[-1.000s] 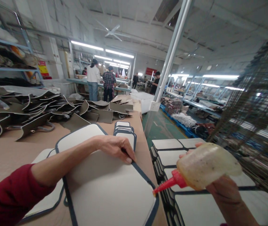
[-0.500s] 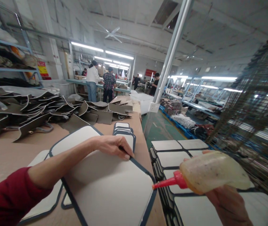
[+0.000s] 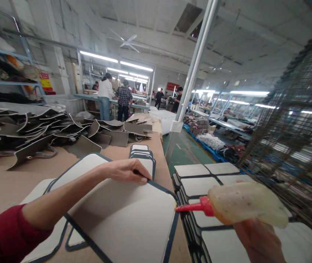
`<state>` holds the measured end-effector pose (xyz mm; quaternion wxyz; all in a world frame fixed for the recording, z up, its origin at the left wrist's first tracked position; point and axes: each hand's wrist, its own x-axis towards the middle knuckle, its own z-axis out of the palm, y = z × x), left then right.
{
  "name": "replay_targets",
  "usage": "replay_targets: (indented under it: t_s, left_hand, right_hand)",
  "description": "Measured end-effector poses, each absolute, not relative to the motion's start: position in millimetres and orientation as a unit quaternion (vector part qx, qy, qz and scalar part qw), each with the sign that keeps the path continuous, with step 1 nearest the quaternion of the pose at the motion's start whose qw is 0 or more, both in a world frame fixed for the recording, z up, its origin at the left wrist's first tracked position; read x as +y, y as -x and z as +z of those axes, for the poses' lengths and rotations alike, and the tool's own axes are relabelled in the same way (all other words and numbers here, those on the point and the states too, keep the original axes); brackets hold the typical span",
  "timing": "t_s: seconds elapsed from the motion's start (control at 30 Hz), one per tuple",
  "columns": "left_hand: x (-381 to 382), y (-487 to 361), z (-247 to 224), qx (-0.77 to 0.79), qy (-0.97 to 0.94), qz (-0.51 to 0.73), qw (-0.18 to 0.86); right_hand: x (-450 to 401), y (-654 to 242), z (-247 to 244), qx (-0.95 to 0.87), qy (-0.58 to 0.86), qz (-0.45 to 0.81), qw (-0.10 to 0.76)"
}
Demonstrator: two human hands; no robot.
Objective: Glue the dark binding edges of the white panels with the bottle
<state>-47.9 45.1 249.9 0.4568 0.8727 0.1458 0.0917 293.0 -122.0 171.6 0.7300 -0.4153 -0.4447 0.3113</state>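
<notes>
A large white panel with a dark blue edge (image 3: pixel 128 219) is tilted up toward me in the middle. My left hand (image 3: pixel 128 171) pinches its top edge, thumb and fingers closed on it. On the right, my right hand (image 3: pixel 257 233) is wrapped round a yellowish squeeze bottle (image 3: pixel 249 202), mostly from behind and below. The bottle's red nozzle (image 3: pixel 194 207) points left, and its tip is at the panel's right corner. A thin yellowish line shows along the right edge there. Another white panel (image 3: pixel 76 170) lies behind my left forearm.
Smaller edged panels (image 3: pixel 142 162) are stacked behind my left hand. Grey-brown bag pieces (image 3: pixel 54 128) cover the table's far left. Stacks of white panels (image 3: pixel 199 186) stand to the right of the table edge. A metal post (image 3: pixel 190 76) rises beyond; people stand at back tables.
The held panel, my left hand and the bottle appear slightly further left. The nozzle lies nearer to level, its tip a little higher beside the panel's right corner. Both grips are unchanged.
</notes>
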Motion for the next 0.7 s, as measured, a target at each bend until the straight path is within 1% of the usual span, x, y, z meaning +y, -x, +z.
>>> replay_targets:
  t_s: [0.13, 0.27, 0.4, 0.53, 0.7]
  left_hand:
    - [46, 48, 248, 0.153, -0.87, 0.104, 0.458]
    - [47, 49, 247, 0.159, -0.865, 0.11, 0.464]
    - [50, 50, 244, 0.176, -0.861, 0.108, 0.464]
    - [55, 51, 238, 0.192, -0.847, 0.107, 0.484]
    - [61, 52, 231, 0.22, -0.823, 0.105, 0.513]
  right_hand:
    - [-112, -310, 160, -0.47, 0.373, 0.276, 0.75]
    - [-112, -322, 146, -0.451, 0.393, 0.262, 0.758]
    - [-111, -329, 139, -0.459, 0.358, 0.296, 0.757]
    - [-106, -329, 141, -0.478, 0.326, 0.313, 0.753]
    - [-109, -307, 157, -0.495, 0.323, 0.327, 0.737]
